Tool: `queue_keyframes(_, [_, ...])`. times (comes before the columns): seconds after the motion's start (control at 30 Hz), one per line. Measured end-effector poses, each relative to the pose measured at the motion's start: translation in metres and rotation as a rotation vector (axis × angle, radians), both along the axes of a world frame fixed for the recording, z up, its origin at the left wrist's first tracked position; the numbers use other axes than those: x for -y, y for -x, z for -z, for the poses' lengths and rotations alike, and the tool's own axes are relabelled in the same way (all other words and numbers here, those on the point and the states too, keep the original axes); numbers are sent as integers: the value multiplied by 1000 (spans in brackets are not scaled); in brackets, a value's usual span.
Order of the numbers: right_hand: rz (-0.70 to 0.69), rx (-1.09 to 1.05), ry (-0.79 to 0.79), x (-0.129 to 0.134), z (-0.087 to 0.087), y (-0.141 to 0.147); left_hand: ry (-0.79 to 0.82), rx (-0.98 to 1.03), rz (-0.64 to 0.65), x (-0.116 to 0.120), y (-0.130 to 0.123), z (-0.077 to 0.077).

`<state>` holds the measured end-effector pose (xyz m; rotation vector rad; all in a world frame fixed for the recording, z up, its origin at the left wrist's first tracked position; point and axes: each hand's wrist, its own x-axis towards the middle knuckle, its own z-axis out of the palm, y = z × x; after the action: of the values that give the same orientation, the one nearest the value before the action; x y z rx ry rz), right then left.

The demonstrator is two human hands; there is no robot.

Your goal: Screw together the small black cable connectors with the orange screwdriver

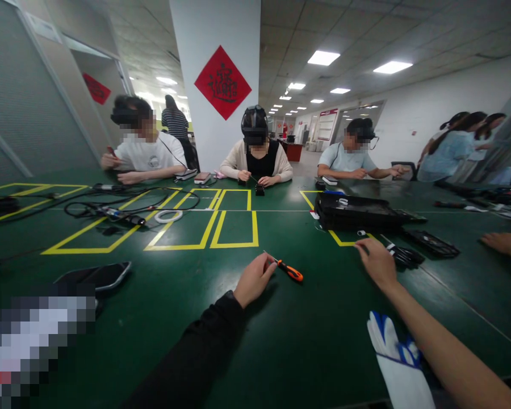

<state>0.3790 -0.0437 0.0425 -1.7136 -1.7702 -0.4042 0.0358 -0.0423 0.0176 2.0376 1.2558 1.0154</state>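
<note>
My left hand point(254, 278), in a black sleeve, is closed near the tip end of a screwdriver point(290, 270) with an orange and black handle. The handle points right, and a bit of the metal shaft shows above the fingers. My right hand point(377, 262), on a bare forearm, is low over the table with its fingers drawn together. A tiny white piece point(361, 233) lies just beyond its fingertips; whether the fingers hold anything is hidden. Beneath that forearm lies a white and blue glove point(394, 352). A bundle of black cable point(406, 255) is right of my right hand.
Yellow tape outlines point(255, 227) mark the green table point(174, 312). Black trays point(357, 211) stand back right, tangled cables point(123, 213) back left, a phone point(94, 275) front left. Several people sit opposite, and another person's hand point(506, 243) rests at the right edge.
</note>
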Motion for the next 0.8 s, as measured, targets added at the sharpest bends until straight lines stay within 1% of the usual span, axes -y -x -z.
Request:
queue_keyframes(0.07, [205, 101, -28, 13, 12, -58, -2, -136, 16, 2, -1, 0])
queue_keyframes(0.13, [388, 158, -65, 26, 23, -101, -28, -217, 21, 4, -2, 0])
queue_keyframes(0.17, [449, 177, -84, 30, 27, -116, -45, -244, 22, 5, -2, 0])
queue_keyframes(0.23, [495, 191, -86, 35, 32, -133, -71, -283, 26, 6, -3, 0])
queue_keyframes(0.37, [455, 191, -17, 31, 36, -139, -73, -307, 33, 7, -2, -2])
queue_keyframes(0.5, [428, 213, -7, 27, 36, -137, -77, -315, 38, 7, -2, -3])
queue_keyframes(0.7, [434, 221, 48, 28, 35, -137, -118, -325, 49, 6, -2, 0])
queue_keyframes(0.8, [434, 207, 49, 28, 36, -139, -132, -335, 49, 5, -1, 1])
